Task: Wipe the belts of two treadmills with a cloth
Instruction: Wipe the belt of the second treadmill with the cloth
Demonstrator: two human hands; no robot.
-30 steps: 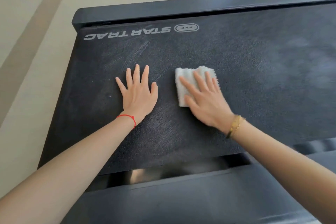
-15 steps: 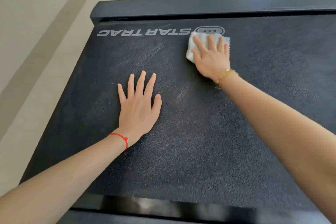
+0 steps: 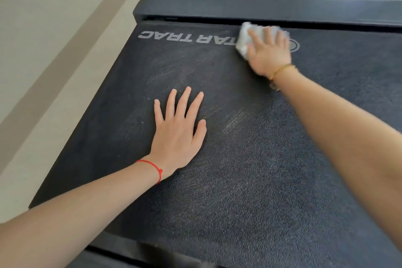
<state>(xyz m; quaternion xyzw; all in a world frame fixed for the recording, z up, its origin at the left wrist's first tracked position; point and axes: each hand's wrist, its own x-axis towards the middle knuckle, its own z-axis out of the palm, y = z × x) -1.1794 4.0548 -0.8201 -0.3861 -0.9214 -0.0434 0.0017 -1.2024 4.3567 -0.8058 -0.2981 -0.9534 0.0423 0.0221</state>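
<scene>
looks like they're only partway through the first belt [image 3: 250, 169], right hand [image 3: 268, 53] flat on the cloth [image 3: 243, 38] up at the far edge, left hand [image 3: 177, 130] spread flat mid-belt holding nothing, no second treadmill in sight yet

1. The belt [image 3: 250, 169] lay on the floor [image 3: 54, 50], with the floor to its left and beyond it.
2. The left hand [image 3: 177, 135] rested flat on the belt, left of centre.
3. The right hand [image 3: 268, 52] lay on the cloth [image 3: 244, 39] at the belt's far edge, just before the end cap [image 3: 217, 7].
4. The logo [image 3: 167, 37] lay left of the cloth.
</scene>
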